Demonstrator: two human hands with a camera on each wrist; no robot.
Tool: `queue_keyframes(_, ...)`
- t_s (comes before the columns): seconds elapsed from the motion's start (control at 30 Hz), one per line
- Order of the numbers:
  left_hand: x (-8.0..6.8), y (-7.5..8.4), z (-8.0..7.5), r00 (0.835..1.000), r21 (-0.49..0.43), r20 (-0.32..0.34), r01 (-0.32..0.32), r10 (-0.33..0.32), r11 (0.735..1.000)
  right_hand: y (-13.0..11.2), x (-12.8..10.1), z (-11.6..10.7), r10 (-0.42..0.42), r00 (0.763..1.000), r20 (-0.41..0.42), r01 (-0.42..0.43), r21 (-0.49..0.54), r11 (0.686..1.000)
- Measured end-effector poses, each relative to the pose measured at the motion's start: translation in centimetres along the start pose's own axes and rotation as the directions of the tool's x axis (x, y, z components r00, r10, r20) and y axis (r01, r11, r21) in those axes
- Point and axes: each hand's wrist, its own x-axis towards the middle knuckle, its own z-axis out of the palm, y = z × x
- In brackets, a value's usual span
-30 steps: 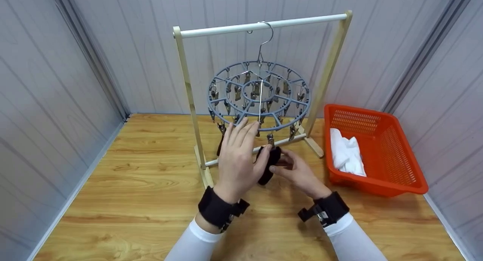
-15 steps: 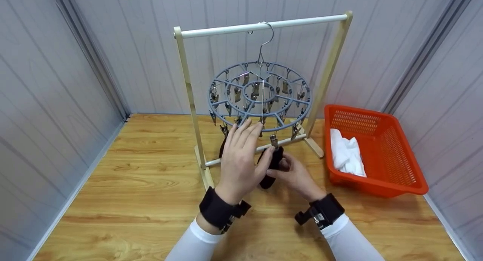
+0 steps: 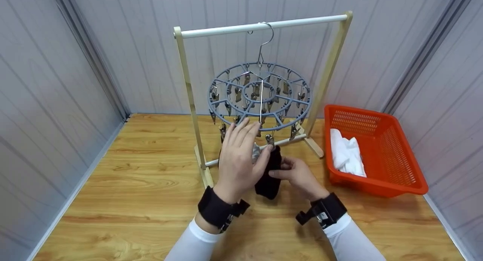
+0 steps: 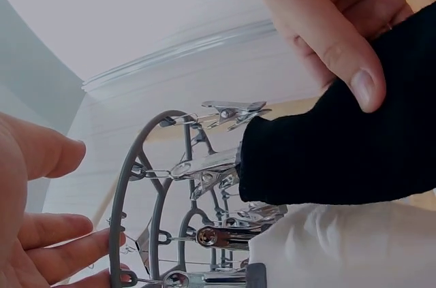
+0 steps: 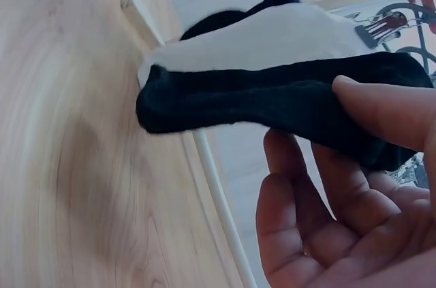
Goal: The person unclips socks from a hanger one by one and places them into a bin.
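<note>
A round grey clip hanger [image 3: 281, 128] hangs by its hook from the white bar of a wooden rack [image 3: 264, 25]. A black sock [image 3: 268, 178] dangles below a metal clip [image 3: 270, 140] at the hanger's front rim. My right hand [image 3: 292, 174] pinches the sock between thumb and fingers. In the left wrist view the clip [image 4: 208, 165] meets the sock's edge [image 4: 340, 152]. My left hand [image 3: 239, 155] is raised with straight fingers against the rim, its thumb by the clip, gripping nothing. The right wrist view shows the sock [image 5: 272, 101] over my fingers [image 5: 306, 233].
An orange plastic basket [image 3: 377, 185] with white cloth [image 3: 345, 153] in it stands on the wooden table [image 3: 132, 178] to the right of the rack. Grey panel walls close in the left, back and right sides. Several other clips hang from the hanger.
The sock, bunched a second ago, now hangs longer and lower. My right hand has shifted slightly down and left on it. My left hand stays at the rim.
</note>
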Motion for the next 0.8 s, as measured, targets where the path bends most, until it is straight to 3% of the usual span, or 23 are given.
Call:
queue_keyframes(0.17,0.07,-0.13,-0.19,1.0,-0.001,0.003,0.009,-0.009,1.0,-0.06,-0.06,-0.16,0.002,1.0,0.004,-0.002,0.051,0.999)
queue_keyframes(0.43,0.24,-0.31,-0.45,1.0,-0.015,-0.016,0.016,-0.016,1.0,-0.01,-0.11,-0.37,0.034,0.999,-0.002,-0.034,0.017,0.999)
queue_keyframes(0.6,0.46,-0.37,-0.62,0.996,-0.027,-0.084,-0.009,0.006,1.0,-0.03,-0.09,-0.34,0.051,0.999,-0.014,-0.051,-0.005,0.999)
queue_keyframes(0.8,0.58,-0.03,-0.73,0.98,-0.03,-0.195,-0.041,0.035,0.999,0.07,-0.1,-0.19,0.038,0.999,-0.03,-0.038,-0.018,0.999)
